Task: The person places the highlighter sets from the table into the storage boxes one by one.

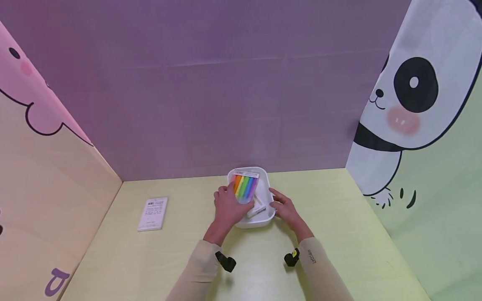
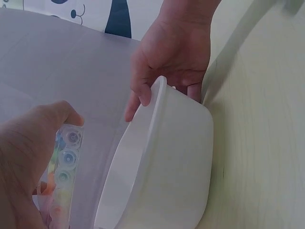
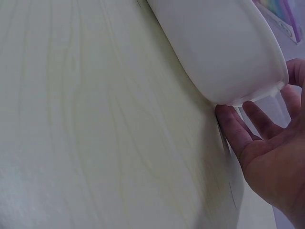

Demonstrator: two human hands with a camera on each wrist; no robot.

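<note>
My left hand [image 1: 230, 207] holds a clear flat pack of rainbow-coloured markers [image 1: 246, 186] over a white plastic bin [image 1: 253, 224]. In the left wrist view, round marker ends show through the end of the pack [image 2: 67, 157], which sits apart from the bin wall [image 2: 178, 157]. My right hand [image 1: 288, 211] grips the right side of the bin. Its thumb lies over the rim, with other fingers outside and under the edge, as the right wrist view shows. Inside the bin lies a small white packet [image 1: 257, 209], partly covered by the left hand and the markers.
A white pad or booklet with printed text [image 1: 152, 214] lies on the pale table [image 1: 113, 259] to the left. Behind the bin rises a purple backdrop [image 1: 226, 104]. Printed side panels, one with a panda [image 1: 406, 125], border the table left and right.
</note>
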